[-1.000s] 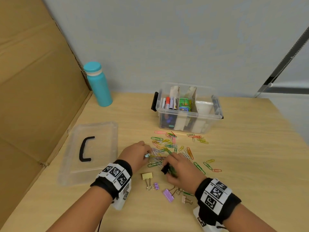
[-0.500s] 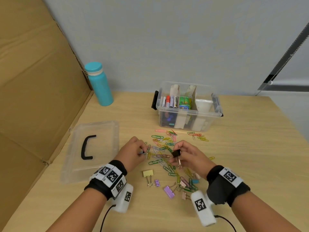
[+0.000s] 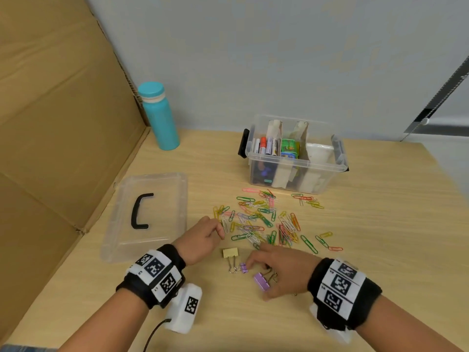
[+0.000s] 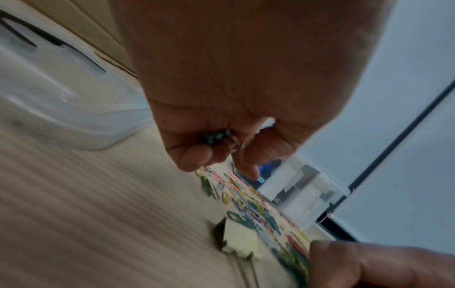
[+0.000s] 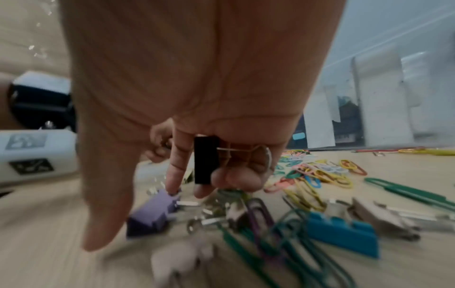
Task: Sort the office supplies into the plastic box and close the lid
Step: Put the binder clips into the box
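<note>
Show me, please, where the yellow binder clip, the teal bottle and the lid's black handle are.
yellow binder clip (image 3: pixel 230 252): head view, on its yellow body.
teal bottle (image 3: pixel 162 123): head view, mid-body.
lid's black handle (image 3: pixel 135 212): head view, on the handle's long bar.

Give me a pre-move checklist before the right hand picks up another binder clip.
1. Right hand free: not ok, its curled fingers already hold a black clip.
2. Left hand free: not ok, it holds something small and dark.
3. Purple clip within reach: ok, beside the right fingers.
4. Box open: ok, lid lies apart on the table.
5. Free compartment in box: cannot tell.
</note>
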Demonstrator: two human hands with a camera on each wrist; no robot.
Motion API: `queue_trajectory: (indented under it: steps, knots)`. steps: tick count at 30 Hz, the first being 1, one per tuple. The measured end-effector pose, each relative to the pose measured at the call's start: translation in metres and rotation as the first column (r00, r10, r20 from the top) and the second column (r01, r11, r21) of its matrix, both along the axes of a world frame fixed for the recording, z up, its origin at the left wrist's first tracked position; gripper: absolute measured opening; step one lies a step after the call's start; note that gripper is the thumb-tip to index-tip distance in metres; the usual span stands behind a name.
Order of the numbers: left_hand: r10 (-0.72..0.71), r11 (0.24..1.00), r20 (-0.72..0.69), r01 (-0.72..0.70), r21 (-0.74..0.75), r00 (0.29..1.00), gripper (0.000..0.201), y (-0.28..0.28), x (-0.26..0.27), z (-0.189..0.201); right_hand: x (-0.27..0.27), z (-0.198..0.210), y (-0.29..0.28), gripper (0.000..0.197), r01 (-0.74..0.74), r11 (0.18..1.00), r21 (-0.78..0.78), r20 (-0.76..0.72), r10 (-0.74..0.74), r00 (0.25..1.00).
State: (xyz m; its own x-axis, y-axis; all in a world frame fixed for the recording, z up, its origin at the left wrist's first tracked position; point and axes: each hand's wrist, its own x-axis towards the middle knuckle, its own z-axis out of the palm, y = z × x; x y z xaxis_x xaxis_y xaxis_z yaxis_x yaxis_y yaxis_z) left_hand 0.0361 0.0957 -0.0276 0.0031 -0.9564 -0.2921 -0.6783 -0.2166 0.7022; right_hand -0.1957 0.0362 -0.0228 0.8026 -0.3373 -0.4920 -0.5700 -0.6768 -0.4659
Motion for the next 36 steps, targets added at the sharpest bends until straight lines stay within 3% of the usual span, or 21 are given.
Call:
queue_trajectory:
  steps: [1,2,5,8,13,15,17,20,22,24,28,31,33,36]
  knots:
    - [-0.028,0.999,0.024,0.027,0.043,0.999,0.008,0.002,-0.002,-0.001,0.001,-0.002,0.001,0.055,-0.023,0.999,-0.041,-0.019,0.023,1.000]
    - [-0.063,0.996,0.070,0.058,0.068,0.996,0.009,0.004,-0.005,-0.001,0.001,-0.003,0.000,0.053,-0.029,0.998,-0.064,-0.011,0.028,1.000]
    - [-0.159,0.985,0.225,0.138,0.104,0.961,0.039,0.003,-0.011,-0.007,0.002,-0.007,-0.003,0.044,-0.019,0.996,-0.087,0.031,0.022,0.999]
    - [-0.173,0.984,0.280,0.153,0.090,0.944,0.031,-0.002,-0.015,-0.009,0.002,-0.003,-0.005,0.039,0.026,0.998,-0.058,0.106,-0.019,0.994]
    - [-0.169,0.985,0.321,0.152,0.078,0.932,0.023,-0.009,-0.014,-0.007,-0.007,0.034,-0.016,0.030,0.217,0.974,0.063,0.287,-0.225,0.931]
    - [-0.142,0.990,0.314,0.134,0.048,0.939,0.023,-0.011,-0.012,-0.003,-0.013,0.060,-0.031,0.027,0.301,0.949,0.089,0.378,-0.312,0.872]
    - [-0.090,0.995,0.270,0.099,-0.020,0.959,0.023,-0.016,-0.009,0.003,-0.019,0.089,-0.056,0.025,0.436,0.899,0.042,0.505,-0.396,0.767]
    - [-0.004,0.991,0.218,0.032,-0.130,0.976,0.020,-0.024,-0.007,0.015,-0.027,0.120,-0.107,0.026,0.680,0.727,-0.097,0.657,-0.467,0.592]
    - [0.037,0.987,0.196,-0.004,-0.162,0.980,0.019,-0.028,-0.005,0.020,-0.029,0.125,-0.147,0.027,0.787,0.608,-0.103,0.662,-0.548,0.510]
    - [0.055,0.984,0.204,-0.019,-0.178,0.977,0.019,-0.031,-0.006,0.022,-0.028,0.123,-0.187,0.029,0.830,0.540,-0.143,0.563,-0.645,0.516]
    - [0.055,0.979,0.206,-0.012,-0.204,0.977,0.018,-0.035,-0.014,0.023,-0.016,0.112,-0.248,0.037,0.823,0.506,-0.259,0.380,-0.729,0.569]
    - [0.051,0.980,0.188,-0.013,-0.199,0.981,0.018,-0.035,-0.020,0.022,-0.010,0.109,-0.271,0.052,0.802,0.560,-0.209,0.261,-0.758,0.598]
    - [0.055,0.982,0.184,-0.020,-0.187,0.981,0.018,-0.035,-0.022,0.021,-0.010,0.107,-0.276,0.052,0.781,0.597,-0.182,0.204,-0.754,0.624]
    - [0.062,0.983,0.171,-0.030,-0.184,0.983,0.018,-0.035,-0.025,0.022,-0.017,0.105,-0.266,0.045,0.781,0.600,-0.173,0.297,-0.724,0.623]
